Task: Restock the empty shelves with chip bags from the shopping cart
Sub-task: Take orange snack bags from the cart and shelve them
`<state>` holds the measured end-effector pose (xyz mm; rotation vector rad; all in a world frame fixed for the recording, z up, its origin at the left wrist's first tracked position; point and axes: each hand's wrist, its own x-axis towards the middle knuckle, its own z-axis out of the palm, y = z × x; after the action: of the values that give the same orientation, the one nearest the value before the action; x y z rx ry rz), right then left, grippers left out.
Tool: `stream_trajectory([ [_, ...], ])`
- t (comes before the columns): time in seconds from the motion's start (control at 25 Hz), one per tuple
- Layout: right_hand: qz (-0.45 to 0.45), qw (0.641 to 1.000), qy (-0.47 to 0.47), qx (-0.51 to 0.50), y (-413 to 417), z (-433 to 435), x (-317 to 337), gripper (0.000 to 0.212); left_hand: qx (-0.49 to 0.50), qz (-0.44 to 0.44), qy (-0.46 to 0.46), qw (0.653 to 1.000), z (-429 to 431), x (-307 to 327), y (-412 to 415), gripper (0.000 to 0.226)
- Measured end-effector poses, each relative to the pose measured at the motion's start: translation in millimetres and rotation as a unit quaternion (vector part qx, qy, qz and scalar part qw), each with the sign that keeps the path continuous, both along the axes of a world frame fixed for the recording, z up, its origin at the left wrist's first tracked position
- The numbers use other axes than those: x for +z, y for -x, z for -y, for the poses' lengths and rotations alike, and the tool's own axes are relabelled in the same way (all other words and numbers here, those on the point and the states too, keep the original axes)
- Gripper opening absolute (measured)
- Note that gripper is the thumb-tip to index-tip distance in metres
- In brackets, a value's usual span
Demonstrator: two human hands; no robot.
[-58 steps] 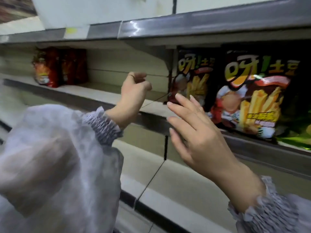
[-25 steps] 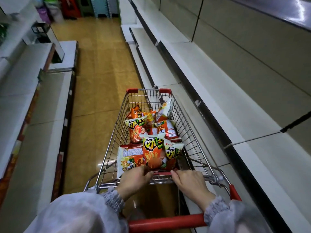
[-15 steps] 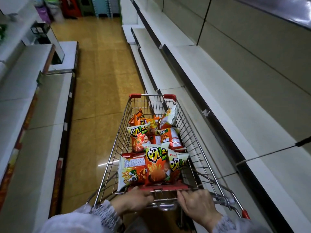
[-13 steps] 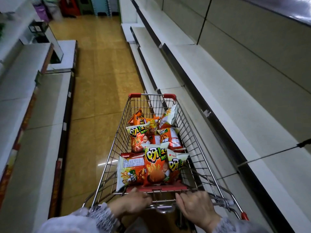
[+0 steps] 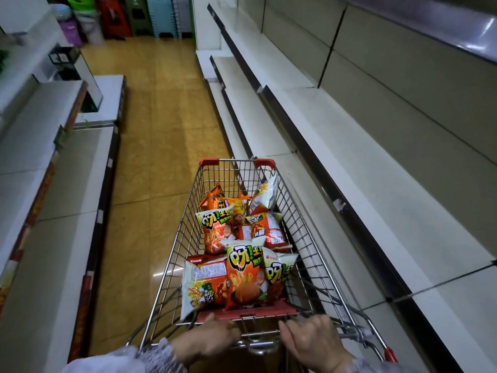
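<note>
On the left side of the aisle: low white shelves (image 5: 40,184) run along the floor, with coloured strips on their front edges.
Floor: brown glossy tiles (image 5: 150,130) lead to the far end, where coloured plastic stools and bins (image 5: 121,17) stand in a row.
Left hand (image 5: 207,337): at the bottom of the view, its fingers are curled over the rear wire rail of the shopping cart and grip it.
Shopping cart (image 5: 172,251): a wire basket with red corners that stands in the middle of the aisle, close beside the right shelves.
Chip bags (image 5: 243,275): all lie inside the cart, mostly orange and white. Three bags stand upright against the near end, and the others are piled behind them toward the front.
Right hand (image 5: 312,340): just beside the left one on the same rail, with its fingers closed around it.
Right shelves (image 5: 403,211): white boards in steps with dark front edges.
</note>
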<state>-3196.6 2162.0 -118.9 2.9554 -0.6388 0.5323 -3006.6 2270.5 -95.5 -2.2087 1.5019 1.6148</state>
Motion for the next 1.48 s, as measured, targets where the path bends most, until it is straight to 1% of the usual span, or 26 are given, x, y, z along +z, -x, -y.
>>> stream_trajectory([
  [0.16, -0.009, 0.999, 0.029, -0.014, -24.4, 27.2, -1.4, 0.070, 0.049, -0.062, 0.008, 0.997, 26.8, -1.3, -28.6, 0.050],
  [0.2, -0.004, 0.999, 0.036, -0.018, -33.5, 37.0, -0.4, 0.072, 0.055, -0.059, 0.019, 0.997, 35.3, -3.2, -38.3, 0.045],
  [0.28, -0.002, 0.999, 0.050, -0.020, -53.0, 56.2, 1.7, 0.073, 0.069, -0.039, 0.014, 0.997, 50.8, -5.8, -55.2, 0.022],
  [0.32, -0.004, 0.998, 0.055, -0.019, -62.7, 65.0, 2.0, 0.071, 0.069, -0.034, 0.005, 0.997, 59.2, -3.2, -62.9, 0.020],
  [0.44, -0.025, 0.998, 0.061, -0.014, -84.5, 87.0, 0.3, 0.060, 0.078, -0.043, -0.018, 0.996, 78.6, 7.3, -76.7, 0.026],
  [0.52, -0.015, 0.998, 0.053, -0.009, -93.4, 95.5, -2.6, 0.065, 0.068, -0.044, -0.024, 0.996, 86.6, 14.1, -82.4, 0.034],
  [0.56, -0.013, 0.999, 0.049, -0.009, -96.2, 100.1, -1.8, 0.065, 0.067, -0.042, -0.024, 0.997, 90.8, 15.5, -84.7, 0.033],
  [0.68, -0.018, 0.999, 0.045, 0.007, -103.7, 117.7, 1.9, 0.054, 0.093, -0.033, -0.026, 0.995, 108.2, 13.2, -90.0, 0.028],
  [0.76, -0.006, 0.999, 0.035, 0.021, -109.6, 129.8, 3.8, 0.062, 0.096, -0.025, -0.028, 0.995, 122.3, 14.9, -93.1, 0.030],
  [0.84, 0.016, 0.999, 0.034, 0.035, -117.7, 140.4, 4.4, 0.070, 0.078, -0.010, -0.039, 0.996, 133.6, 17.7, -100.7, 0.036],
  [0.92, 0.009, 0.998, 0.037, 0.052, -125.1, 147.1, 3.0, 0.062, 0.090, -0.007, -0.047, 0.995, 137.3, 10.7, -112.5, 0.041],
  [1.0, 0.000, 0.997, 0.027, 0.069, -130.1, 150.3, 1.9, 0.053, 0.094, -0.014, -0.049, 0.994, 136.8, -1.1, -123.5, 0.040],
  [1.12, 0.006, 0.996, 0.001, 0.084, -134.8, 156.3, -0.6, 0.057, 0.087, -0.013, -0.051, 0.995, 136.7, -11.5, -130.5, 0.029],
  [1.16, 0.006, 0.996, -0.004, 0.090, -136.7, 158.6, -0.9, 0.055, 0.085, -0.012, -0.044, 0.995, 138.1, -11.7, -132.3, 0.028],
  [1.24, -0.005, 0.995, -0.008, 0.095, -146.6, 166.1, 0.0, 0.050, 0.083, -0.016, -0.035, 0.996, 145.3, -6.8, -139.9, 0.032],
  [1.32, -0.015, 0.996, -0.013, 0.091, -161.9, 176.4, 2.0, 0.049, 0.096, -0.009, -0.035, 0.995, 156.5, -2.9, -150.4, 0.032],
  [1.4, -0.017, 0.996, -0.010, 0.082, -178.5, 188.5, 4.7, 0.049, 0.118, 0.015, -0.018, 0.993, 170.4, -2.1, -164.3, 0.038],
  [1.48, -0.011, 0.997, -0.002, 0.078, -195.8, 203.3, 5.5, 0.053, 0.119, 0.023, -0.009, 0.993, 185.8, -0.6, -180.6, 0.039],
])
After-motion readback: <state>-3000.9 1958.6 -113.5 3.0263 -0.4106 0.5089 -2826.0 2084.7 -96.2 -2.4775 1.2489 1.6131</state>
